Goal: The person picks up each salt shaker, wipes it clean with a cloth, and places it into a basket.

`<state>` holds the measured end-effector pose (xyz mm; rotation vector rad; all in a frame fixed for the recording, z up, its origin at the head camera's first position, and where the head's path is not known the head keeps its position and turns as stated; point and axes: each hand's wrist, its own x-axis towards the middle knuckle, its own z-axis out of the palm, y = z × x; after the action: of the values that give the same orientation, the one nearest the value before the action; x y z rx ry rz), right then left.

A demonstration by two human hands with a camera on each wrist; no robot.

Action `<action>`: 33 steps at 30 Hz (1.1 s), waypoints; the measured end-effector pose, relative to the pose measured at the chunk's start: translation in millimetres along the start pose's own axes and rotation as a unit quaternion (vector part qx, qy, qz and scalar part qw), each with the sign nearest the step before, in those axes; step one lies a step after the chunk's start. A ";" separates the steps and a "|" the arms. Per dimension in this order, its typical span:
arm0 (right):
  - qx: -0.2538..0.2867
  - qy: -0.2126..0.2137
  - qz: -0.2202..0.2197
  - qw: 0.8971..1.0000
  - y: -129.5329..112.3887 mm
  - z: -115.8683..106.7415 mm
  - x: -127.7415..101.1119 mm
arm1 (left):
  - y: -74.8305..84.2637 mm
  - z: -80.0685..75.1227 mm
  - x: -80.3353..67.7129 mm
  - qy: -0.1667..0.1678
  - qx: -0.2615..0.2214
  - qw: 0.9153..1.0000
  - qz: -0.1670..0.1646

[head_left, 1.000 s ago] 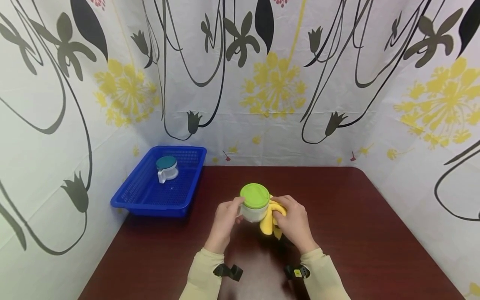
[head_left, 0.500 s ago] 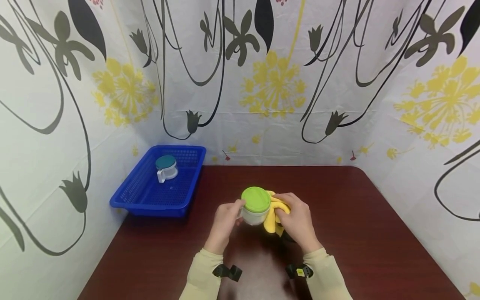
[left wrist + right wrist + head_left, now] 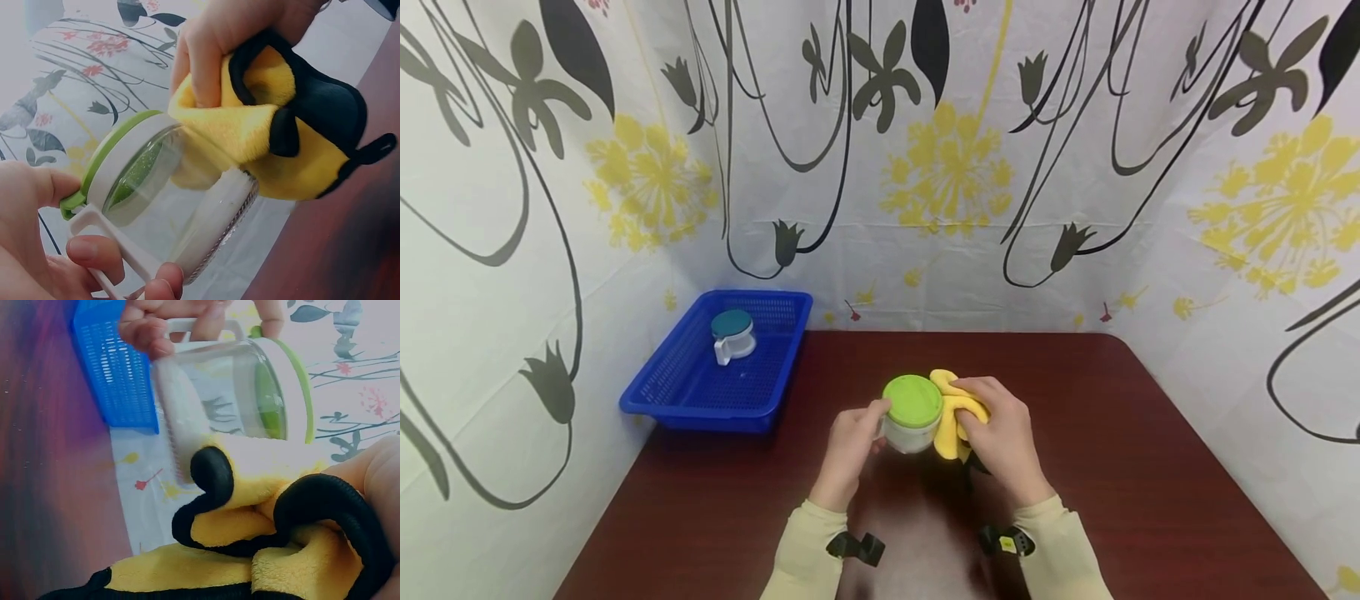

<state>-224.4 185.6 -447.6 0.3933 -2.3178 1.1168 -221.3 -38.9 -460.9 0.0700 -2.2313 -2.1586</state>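
A clear jar (image 3: 181, 187) with a green lid (image 3: 913, 401) and a white handle is held up over the table. My left hand (image 3: 850, 446) grips it by the handle (image 3: 115, 240), the thumb at the lid's hinge. White contents lie along the jar's bottom in the left wrist view. My right hand (image 3: 1002, 429) pinches a bunched yellow cloth (image 3: 250, 131) with black edging. In the right wrist view the cloth (image 3: 250, 512) lies against the jar's side, opposite the handle, and covers part of the glass.
A blue plastic basket (image 3: 700, 400) stands at the table's back left corner. In it sits a similar jar (image 3: 734, 342) with a teal lid and white handle. The dark red table (image 3: 1112, 467) is bordered by patterned cloth walls (image 3: 925, 283).
My right hand has moved a little to the right and turned, carrying the yellow cloth along the jar's side. The jar has shifted slightly toward me in my left hand.
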 end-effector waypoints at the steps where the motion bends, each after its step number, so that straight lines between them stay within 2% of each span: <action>1: -0.001 0.002 -0.006 1.000 -1.1 -1.3 1.1 | -0.5 -0.2 -0.3 -0.001 0.001 1.000 0.001; 6: 0.001 -0.015 -0.024 1.000 -2.8 -4.7 5.4 | -2.2 -1.3 -2.4 -0.009 -0.007 1.000 -0.004; 17: -0.037 -0.098 0.001 0.995 18.9 13.7 -5.0 | 4.1 -6.6 -6.1 -0.034 -0.040 0.999 0.007; 25: 0.025 -0.104 0.044 0.993 26.7 16.7 -9.7 | 1.5 -5.3 -3.7 -0.040 -0.088 0.995 0.000; 33: 0.048 -0.100 0.057 0.992 25.6 17.1 -12.2 | 0.4 -1.9 -1.7 -0.027 -0.088 0.995 -0.032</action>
<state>-232.3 188.3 -479.7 0.4304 -2.4932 1.3020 -219.5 -40.7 -460.4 0.0783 -2.0829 -2.4082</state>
